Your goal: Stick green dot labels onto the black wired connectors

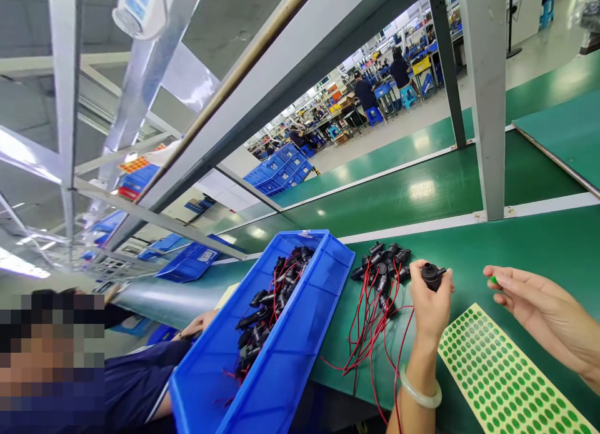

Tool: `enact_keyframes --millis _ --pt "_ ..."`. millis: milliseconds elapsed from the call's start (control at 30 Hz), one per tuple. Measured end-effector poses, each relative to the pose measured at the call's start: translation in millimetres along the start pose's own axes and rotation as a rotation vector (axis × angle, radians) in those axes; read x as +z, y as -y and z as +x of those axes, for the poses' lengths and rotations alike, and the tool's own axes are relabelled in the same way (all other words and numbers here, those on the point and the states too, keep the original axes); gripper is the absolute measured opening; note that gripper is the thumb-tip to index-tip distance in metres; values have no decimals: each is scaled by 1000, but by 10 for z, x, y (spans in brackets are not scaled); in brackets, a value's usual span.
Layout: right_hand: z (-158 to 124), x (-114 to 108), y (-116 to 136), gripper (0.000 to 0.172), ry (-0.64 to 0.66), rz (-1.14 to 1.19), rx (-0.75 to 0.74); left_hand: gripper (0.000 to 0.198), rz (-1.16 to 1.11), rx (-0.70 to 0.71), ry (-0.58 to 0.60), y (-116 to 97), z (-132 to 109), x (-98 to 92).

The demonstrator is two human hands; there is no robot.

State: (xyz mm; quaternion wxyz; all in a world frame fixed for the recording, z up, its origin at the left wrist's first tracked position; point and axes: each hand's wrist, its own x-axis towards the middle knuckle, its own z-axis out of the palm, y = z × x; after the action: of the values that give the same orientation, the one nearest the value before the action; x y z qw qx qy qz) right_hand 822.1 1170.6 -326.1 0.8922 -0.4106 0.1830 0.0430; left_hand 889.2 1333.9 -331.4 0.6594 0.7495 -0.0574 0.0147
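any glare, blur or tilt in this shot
Head view: glare streaks the green belt; head view: the whole scene leans steeply; head view: blocky pixels cover the head of a co-worker; head view: left hand and right hand look fairly sharp.

black pump (430,277) with side nozzle, held right of centre, green sticker (494,280), pinched at right, green-dotted sticker sheet (515,373), slanting, lower right
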Motion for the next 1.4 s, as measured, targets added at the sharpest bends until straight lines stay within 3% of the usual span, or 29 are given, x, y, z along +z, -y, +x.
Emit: enact_keyframes --millis 100,233,300,500,1033,1400 --pt "-18 151 -25 37 -41 -48 -11 32 113 15 13 79 -81 18" --pt "-6 285 -113 36 -56 -100 -25 37 105 31 212 111 -158 -35" --pt "-10 317 -163 36 -51 -124 -25 31 93 88 247 108 -185 -49" --pt "-39 332 -274 30 -79 -217 -110 30 79 289 212 93 -212 -18" --pt "-17 365 -427 20 -110 -264 -203 39 176 367 143 115 -254 36" --pt "-7 434 -492 16 -129 -254 -303 31 207 381 97 120 -265 48"
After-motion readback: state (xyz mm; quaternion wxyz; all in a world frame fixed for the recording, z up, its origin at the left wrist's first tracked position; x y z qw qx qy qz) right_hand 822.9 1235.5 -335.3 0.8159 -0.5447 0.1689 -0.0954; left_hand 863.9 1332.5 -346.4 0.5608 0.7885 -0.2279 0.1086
